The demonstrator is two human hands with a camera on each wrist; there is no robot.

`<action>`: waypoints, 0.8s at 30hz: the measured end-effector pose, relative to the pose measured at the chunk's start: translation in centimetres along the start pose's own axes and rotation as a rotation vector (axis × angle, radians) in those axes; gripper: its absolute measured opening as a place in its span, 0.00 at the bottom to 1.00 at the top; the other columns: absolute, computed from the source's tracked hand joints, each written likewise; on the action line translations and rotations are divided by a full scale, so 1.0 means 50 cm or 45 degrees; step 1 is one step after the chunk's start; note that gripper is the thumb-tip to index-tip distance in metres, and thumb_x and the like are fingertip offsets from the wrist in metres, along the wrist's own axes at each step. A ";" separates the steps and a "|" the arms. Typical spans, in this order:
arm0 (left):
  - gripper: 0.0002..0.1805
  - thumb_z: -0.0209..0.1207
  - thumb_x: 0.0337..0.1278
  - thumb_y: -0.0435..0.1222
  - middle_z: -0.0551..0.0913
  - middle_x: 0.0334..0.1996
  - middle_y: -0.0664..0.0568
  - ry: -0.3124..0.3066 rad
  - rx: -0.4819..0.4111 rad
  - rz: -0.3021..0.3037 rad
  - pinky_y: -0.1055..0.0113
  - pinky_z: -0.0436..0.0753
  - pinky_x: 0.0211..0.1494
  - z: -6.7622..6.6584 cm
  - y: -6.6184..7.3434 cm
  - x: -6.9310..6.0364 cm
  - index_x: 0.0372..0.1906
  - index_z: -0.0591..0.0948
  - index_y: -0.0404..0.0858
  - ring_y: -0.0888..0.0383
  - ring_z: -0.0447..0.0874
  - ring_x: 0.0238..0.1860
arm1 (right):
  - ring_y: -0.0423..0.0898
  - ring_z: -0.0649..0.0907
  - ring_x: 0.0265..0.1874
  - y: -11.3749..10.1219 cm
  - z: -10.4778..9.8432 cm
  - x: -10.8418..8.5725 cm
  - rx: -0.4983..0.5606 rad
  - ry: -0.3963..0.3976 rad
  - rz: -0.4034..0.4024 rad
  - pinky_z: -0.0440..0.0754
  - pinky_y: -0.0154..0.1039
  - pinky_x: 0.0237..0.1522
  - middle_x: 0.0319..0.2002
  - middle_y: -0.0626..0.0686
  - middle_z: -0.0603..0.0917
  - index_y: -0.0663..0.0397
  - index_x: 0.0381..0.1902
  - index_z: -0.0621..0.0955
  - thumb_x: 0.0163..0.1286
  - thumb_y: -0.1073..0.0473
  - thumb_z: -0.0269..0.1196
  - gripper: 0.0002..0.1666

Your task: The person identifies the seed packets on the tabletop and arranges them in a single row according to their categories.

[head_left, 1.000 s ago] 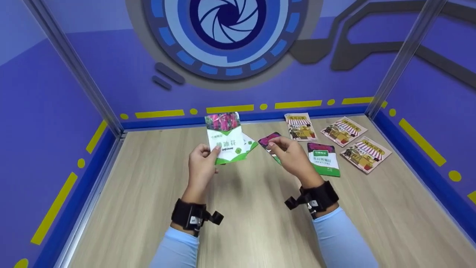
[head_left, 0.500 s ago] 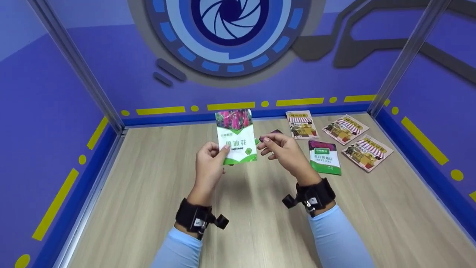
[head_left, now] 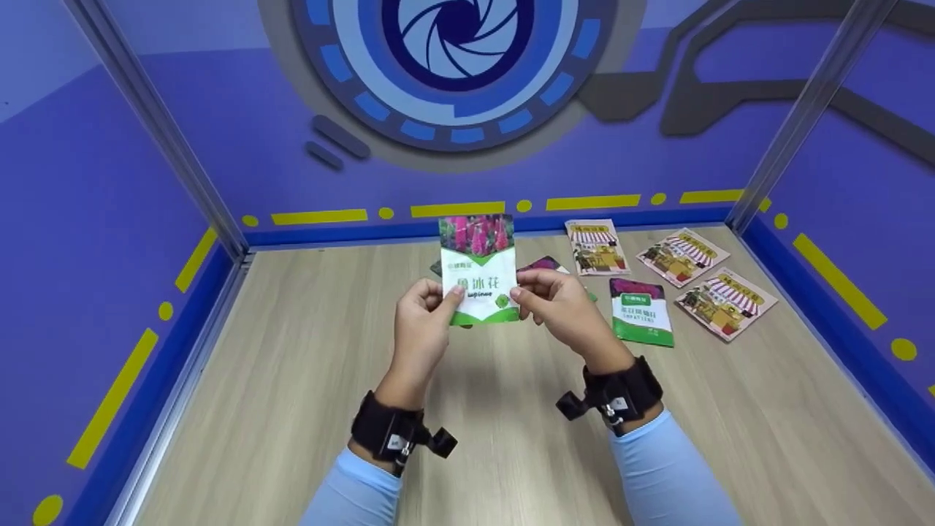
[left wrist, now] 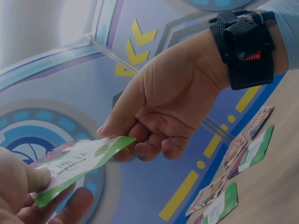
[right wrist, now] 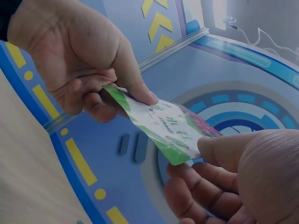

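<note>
Head view gives the lupine packet's (head_left: 478, 267) printed front squarely but hides most fingertips; the right wrist view shows fingers behind it. It is held up above the table (head_left: 482, 453) between the hands: left hand (head_left: 424, 321) pinching its lower left edge, right hand (head_left: 568, 310) its lower right, thumbs in front. Half a second ago, the right was beside it, not gripping.

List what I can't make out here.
Head view: back of the held white-green rectangular packet, facing away.
Head view: middle of the purple-flowered packet, behind the right grip.
Left wrist view: end of the lowest green-edged tabletop packet, past the bottom edge.
Head view: fine print on cream awning-printed packets, too small.
</note>
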State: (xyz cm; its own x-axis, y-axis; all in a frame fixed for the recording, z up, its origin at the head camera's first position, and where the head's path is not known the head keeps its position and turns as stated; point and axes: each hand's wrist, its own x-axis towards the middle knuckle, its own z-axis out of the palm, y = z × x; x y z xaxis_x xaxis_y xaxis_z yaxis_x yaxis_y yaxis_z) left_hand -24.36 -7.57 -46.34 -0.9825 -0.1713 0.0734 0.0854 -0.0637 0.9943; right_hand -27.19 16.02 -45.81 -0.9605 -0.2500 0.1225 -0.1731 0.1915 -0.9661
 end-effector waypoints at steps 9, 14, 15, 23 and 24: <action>0.10 0.66 0.84 0.40 0.89 0.34 0.48 -0.045 0.078 0.003 0.71 0.75 0.24 0.000 0.008 -0.009 0.47 0.85 0.35 0.57 0.91 0.26 | 0.44 0.86 0.30 -0.004 -0.004 -0.005 0.011 0.058 -0.030 0.83 0.32 0.32 0.36 0.50 0.89 0.66 0.53 0.88 0.82 0.61 0.70 0.12; 0.12 0.62 0.88 0.39 0.88 0.35 0.47 -0.054 0.147 0.032 0.70 0.80 0.29 -0.005 0.012 -0.008 0.48 0.88 0.34 0.57 0.85 0.29 | 0.43 0.83 0.26 -0.004 -0.007 -0.008 0.036 0.093 -0.039 0.83 0.32 0.29 0.34 0.51 0.88 0.64 0.50 0.89 0.81 0.63 0.69 0.08; 0.12 0.62 0.88 0.39 0.87 0.35 0.47 -0.055 0.156 0.036 0.70 0.81 0.31 -0.006 0.012 -0.008 0.48 0.89 0.34 0.57 0.84 0.30 | 0.43 0.83 0.26 -0.005 -0.008 -0.009 0.036 0.093 -0.043 0.83 0.33 0.29 0.34 0.51 0.88 0.64 0.49 0.88 0.81 0.63 0.69 0.08; 0.11 0.61 0.87 0.36 0.87 0.37 0.45 -0.075 0.209 0.058 0.68 0.85 0.31 -0.011 0.019 -0.008 0.47 0.89 0.33 0.57 0.81 0.30 | 0.43 0.84 0.24 -0.009 -0.013 -0.011 0.030 0.046 -0.078 0.84 0.34 0.28 0.33 0.49 0.90 0.62 0.46 0.87 0.82 0.63 0.69 0.05; 0.11 0.62 0.87 0.36 0.87 0.37 0.46 -0.076 0.217 0.057 0.69 0.85 0.31 -0.011 0.020 -0.008 0.47 0.89 0.33 0.57 0.81 0.30 | 0.43 0.84 0.24 -0.009 -0.014 -0.012 0.028 0.043 -0.083 0.84 0.34 0.28 0.33 0.49 0.90 0.62 0.45 0.87 0.82 0.63 0.69 0.05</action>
State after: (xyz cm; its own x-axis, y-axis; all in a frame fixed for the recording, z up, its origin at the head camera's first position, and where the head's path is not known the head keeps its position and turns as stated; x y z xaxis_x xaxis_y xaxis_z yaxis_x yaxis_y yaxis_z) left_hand -23.78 -8.12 -45.43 -0.9869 -0.1110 0.1170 0.1047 0.1110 0.9883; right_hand -26.69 16.77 -45.27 -0.9540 -0.2294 0.1929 -0.2313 0.1544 -0.9605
